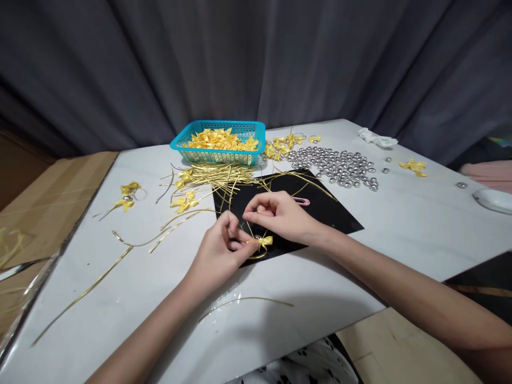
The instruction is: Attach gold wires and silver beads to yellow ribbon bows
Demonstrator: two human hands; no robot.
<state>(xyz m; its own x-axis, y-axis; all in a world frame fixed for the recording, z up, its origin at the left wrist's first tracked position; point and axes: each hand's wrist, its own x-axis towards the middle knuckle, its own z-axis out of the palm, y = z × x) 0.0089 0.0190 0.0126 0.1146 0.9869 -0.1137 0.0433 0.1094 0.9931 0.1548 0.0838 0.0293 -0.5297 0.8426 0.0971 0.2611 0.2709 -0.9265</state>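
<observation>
Over a black sheet (332,216), my left hand (222,248) pinches a small yellow ribbon bow (266,241) between thumb and fingers. A silver bead (258,238) sits at the bow, partly covered by my fingers. Thin gold cord (259,257) loops below the bow, and strands rise from it. Just above, my right hand (282,215) is closed in a pinch on the upper gold cord; its exact end is hidden. Behind my right hand lies a pink hair clip (302,201), partly covered.
A blue basket (218,156) of yellow bows stands at the back. Before it lies a bundle of gold cords (220,175). Many silver beads (340,166) spread to the right, near a white cloth (377,138). Finished-looking bows (128,196) and loose cords (86,293) lie left.
</observation>
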